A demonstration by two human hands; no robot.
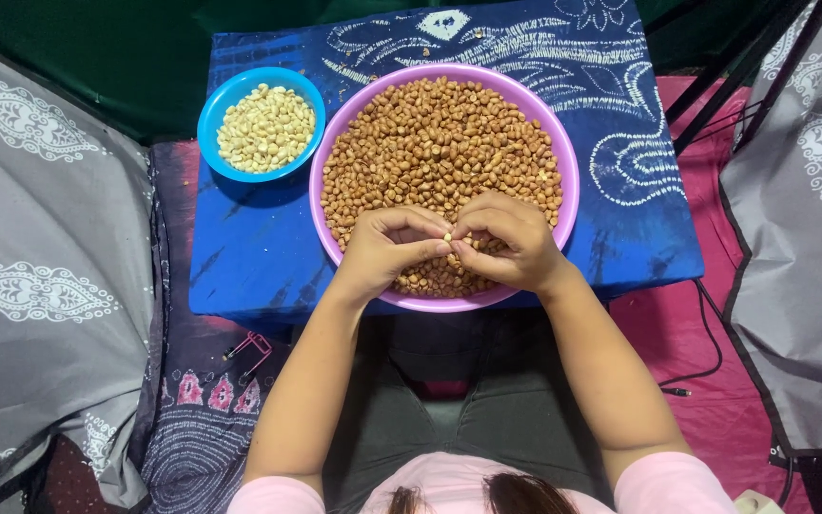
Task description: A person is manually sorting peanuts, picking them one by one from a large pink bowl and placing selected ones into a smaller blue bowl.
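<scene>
A wide pink bowl holds a heap of brown-skinned peanuts on a blue patterned cloth. My left hand and my right hand meet over the bowl's near edge, fingertips pinched together on a single pale peanut. Both hands hover just above the brown nuts. A smaller blue bowl to the left holds pale skinned peanuts.
The blue cloth-covered table stands between grey patterned fabric at the left and right. A black cable runs over the pink floor cloth at the right. A small red clip-like object lies below the table's left corner.
</scene>
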